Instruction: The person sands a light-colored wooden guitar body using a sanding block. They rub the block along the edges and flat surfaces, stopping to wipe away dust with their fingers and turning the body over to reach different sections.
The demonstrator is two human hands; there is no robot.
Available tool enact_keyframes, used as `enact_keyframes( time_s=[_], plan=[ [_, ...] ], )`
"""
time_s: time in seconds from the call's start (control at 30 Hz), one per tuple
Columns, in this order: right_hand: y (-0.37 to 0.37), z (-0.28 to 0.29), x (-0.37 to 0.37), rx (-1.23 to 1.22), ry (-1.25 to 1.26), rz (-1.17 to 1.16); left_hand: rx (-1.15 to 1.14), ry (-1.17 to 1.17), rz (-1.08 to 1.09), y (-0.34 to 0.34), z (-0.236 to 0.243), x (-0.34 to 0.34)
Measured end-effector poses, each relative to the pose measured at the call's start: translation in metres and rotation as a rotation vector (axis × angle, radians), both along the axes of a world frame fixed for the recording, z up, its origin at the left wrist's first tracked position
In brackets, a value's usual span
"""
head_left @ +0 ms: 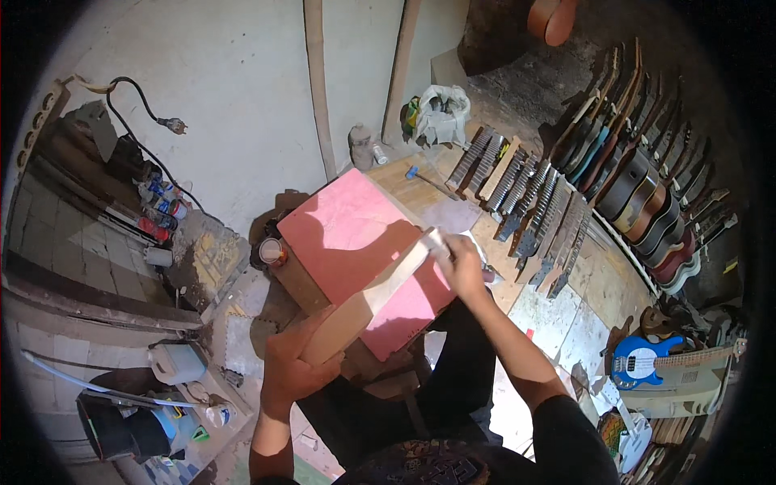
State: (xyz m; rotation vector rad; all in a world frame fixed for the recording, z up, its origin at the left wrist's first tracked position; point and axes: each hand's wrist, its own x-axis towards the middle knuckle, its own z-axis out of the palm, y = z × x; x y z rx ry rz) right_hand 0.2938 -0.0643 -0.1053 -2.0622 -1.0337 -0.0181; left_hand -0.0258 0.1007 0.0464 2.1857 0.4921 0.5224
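A long, pale wooden piece [372, 295] lies slanted above a pink board [339, 226], its lower end in my left hand [295, 360], whose fingers curl round it. At the upper end, my right hand [462, 267] is closed on a small light grey piece [438, 241], too small to identify clearly, pressed against the wood. The pink board rests on a brown base between me and the wall. My dark-clothed legs show below it.
Rows of guitar necks [517, 202] lie at the right, with guitar bodies [630, 194] beyond. A blue bass [643, 364] is at lower right. A small cup [272, 251] stands left of the board; a cable [145, 105] hangs upper left. Containers [178, 360] sit at lower left.
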Motion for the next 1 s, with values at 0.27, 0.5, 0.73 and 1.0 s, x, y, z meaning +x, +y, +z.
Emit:
enact_keyframes(
  time_s=[0.27,0.5,0.73,1.0],
  plan=[
    [0.005,-0.001,-0.018,0.003,-0.109,-0.007,-0.021,-0.048,0.014,0.008,-0.007,-0.006],
    [0.016,0.012,-0.044,0.078,-0.171,0.048,-0.035,-0.037,0.015,0.01,-0.009,-0.014],
    [0.014,0.017,-0.057,-0.058,-0.139,-0.027,-0.005,-0.05,-0.011,0.019,-0.004,0.0],
    [0.01,0.001,-0.026,0.006,-0.074,-0.066,0.035,-0.012,-0.002,0.015,0.004,0.012]
  ],
)
